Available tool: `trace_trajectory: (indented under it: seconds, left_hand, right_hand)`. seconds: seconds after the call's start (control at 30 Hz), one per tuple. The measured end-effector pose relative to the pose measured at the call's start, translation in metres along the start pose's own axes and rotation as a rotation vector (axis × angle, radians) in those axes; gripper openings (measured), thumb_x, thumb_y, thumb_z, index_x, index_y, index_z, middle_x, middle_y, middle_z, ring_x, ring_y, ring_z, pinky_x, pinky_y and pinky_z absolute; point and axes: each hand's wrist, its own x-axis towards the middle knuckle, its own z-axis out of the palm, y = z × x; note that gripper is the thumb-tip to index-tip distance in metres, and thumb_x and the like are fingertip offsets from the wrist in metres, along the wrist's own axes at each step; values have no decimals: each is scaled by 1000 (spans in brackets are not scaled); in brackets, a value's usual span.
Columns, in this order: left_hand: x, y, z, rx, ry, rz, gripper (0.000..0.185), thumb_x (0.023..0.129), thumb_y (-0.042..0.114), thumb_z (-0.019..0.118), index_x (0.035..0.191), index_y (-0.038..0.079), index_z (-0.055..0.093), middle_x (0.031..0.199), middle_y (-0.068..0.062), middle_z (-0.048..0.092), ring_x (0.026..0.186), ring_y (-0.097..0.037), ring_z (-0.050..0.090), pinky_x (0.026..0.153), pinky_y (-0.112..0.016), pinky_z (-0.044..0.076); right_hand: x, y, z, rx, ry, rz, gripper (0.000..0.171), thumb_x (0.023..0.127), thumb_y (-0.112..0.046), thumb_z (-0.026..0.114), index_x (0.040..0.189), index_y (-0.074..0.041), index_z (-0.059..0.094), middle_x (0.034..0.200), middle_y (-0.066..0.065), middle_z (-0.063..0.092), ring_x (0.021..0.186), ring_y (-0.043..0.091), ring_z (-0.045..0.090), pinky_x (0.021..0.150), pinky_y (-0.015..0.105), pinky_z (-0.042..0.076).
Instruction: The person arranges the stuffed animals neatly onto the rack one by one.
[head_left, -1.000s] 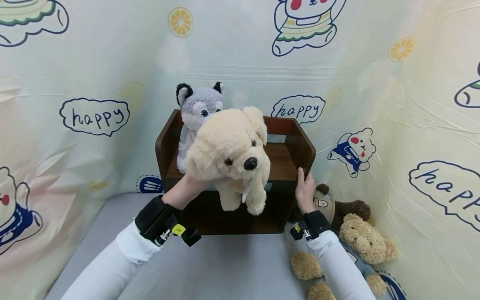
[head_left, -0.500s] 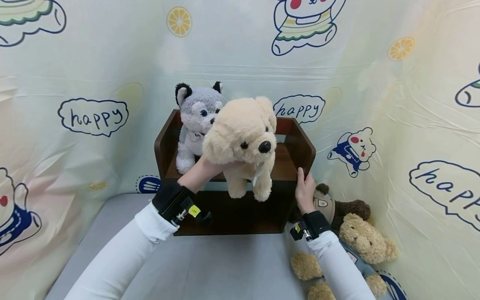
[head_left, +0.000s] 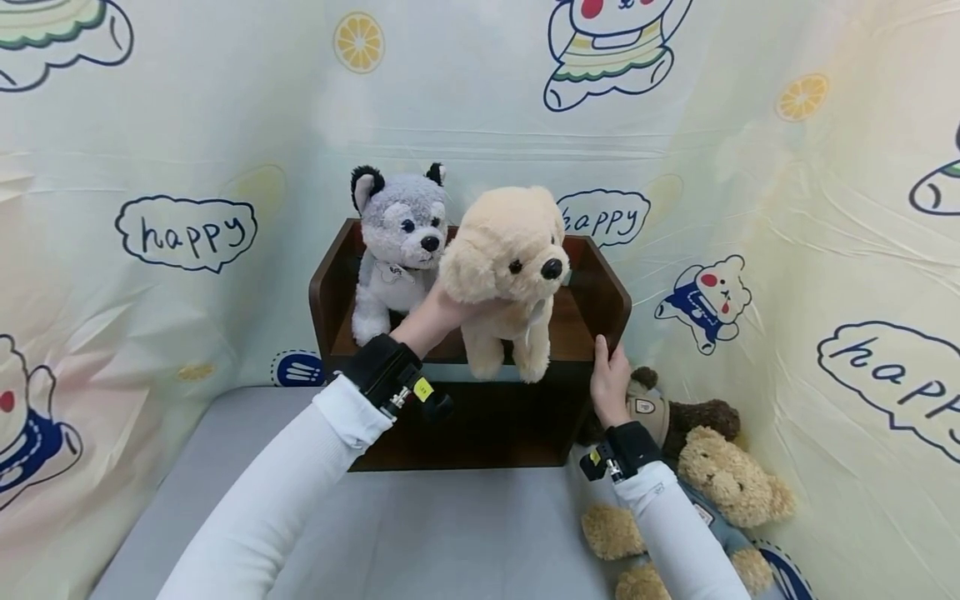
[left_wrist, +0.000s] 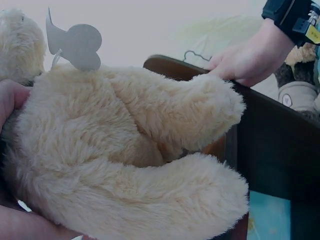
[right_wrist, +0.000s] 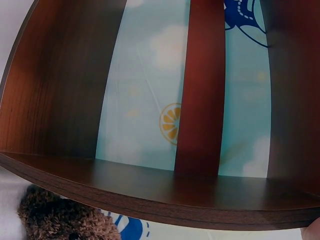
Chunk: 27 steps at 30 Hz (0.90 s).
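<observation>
My left hand (head_left: 442,315) grips a cream plush dog (head_left: 513,237) round its body, from its left side. The plush dog is upright over the front of the upper shelf, its face turned to the right. In the left wrist view its furry legs (left_wrist: 200,195) and a grey paper tag (left_wrist: 82,47) show. My right hand (head_left: 611,382) holds the front edge of the right side panel of a dark brown wooden shelf (head_left: 603,292). Only a fingertip (right_wrist: 311,233) of it shows in the right wrist view. A grey husky plush (head_left: 401,225) sits at the left on the upper shelf.
Right of the shelf, a brown plush bear (head_left: 701,425) and a tan teddy bear (head_left: 731,475) lean by the curtain (head_left: 840,275). The shelf stands on a grey surface (head_left: 450,533). The lower compartment (head_left: 480,425) is dark and open at the front.
My left hand has moved the plush dog up, back and to the right, onto the upper shelf's front area, uncovering the husky. My right hand has stayed on the side panel.
</observation>
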Motion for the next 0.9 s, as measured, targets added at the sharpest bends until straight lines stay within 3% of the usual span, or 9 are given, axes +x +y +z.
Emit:
trace_trajectory:
  seconds: [0.2, 0.3, 0.4, 0.5, 0.63, 0.73, 0.8, 0.9]
  left_hand:
    - [0, -11, 7, -205, 36, -237, 69, 71, -4, 70, 130, -5, 36, 126, -18, 45, 114, -24, 44, 99, -29, 34]
    - [0, -21, 11, -282, 58, -286, 69, 71, -5, 70, 130, -3, 36, 127, -17, 45, 114, -25, 44, 99, -31, 35]
    - [4, -37, 17, -299, 73, -313, 70, 70, -3, 72, 131, 0, 37, 128, -14, 45, 116, -24, 44, 99, -32, 35]
    - [8, -50, 21, -265, 69, -377, 72, 70, 4, 74, 132, 5, 38, 129, -9, 46, 117, -21, 44, 99, -31, 35]
    - [8, -58, 23, -257, 84, -509, 71, 71, 11, 75, 133, 10, 40, 131, -5, 46, 118, -20, 43, 100, -30, 34]
    - [7, -64, 23, -312, 124, -608, 67, 75, 14, 74, 133, 11, 41, 131, -4, 46, 118, -19, 44, 100, -28, 34]
    - [6, -67, 24, -359, 142, -635, 63, 77, 14, 72, 133, 11, 42, 131, -4, 46, 119, -19, 44, 99, -28, 34]
    - [6, -71, 26, -437, 121, -608, 60, 81, 12, 68, 135, 11, 40, 134, -5, 44, 121, -19, 42, 101, -28, 33]
  right_hand:
    - [1, 2, -1, -10, 5, -4, 44, 98, -38, 35, 118, 0, 44, 105, 16, 49, 93, 24, 42, 75, 33, 32]
    - [1, 2, -1, -9, 2, -12, 43, 98, -37, 35, 120, 0, 44, 108, 16, 50, 95, 24, 43, 77, 34, 33]
    - [1, 1, -2, -10, 2, -24, 43, 98, -36, 35, 122, -1, 44, 114, 17, 51, 98, 23, 44, 80, 35, 35]
    - [1, 1, -2, -16, 8, -30, 43, 98, -36, 35, 120, 0, 44, 108, 18, 51, 95, 24, 44, 78, 34, 34]
    - [1, 1, -2, -7, 10, -30, 42, 98, -37, 36, 117, 1, 46, 102, 16, 50, 91, 23, 43, 74, 32, 33]
    - [1, 1, -1, -5, 2, -25, 44, 98, -38, 35, 118, 0, 45, 105, 15, 50, 92, 23, 43, 75, 32, 33]
    - [2, 1, -1, -8, 1, -16, 44, 98, -39, 35, 116, 0, 45, 102, 14, 50, 91, 23, 42, 74, 32, 33]
    - [2, 1, -1, -20, 10, -7, 43, 98, -39, 34, 109, 1, 45, 89, 14, 44, 84, 24, 41, 70, 32, 31]
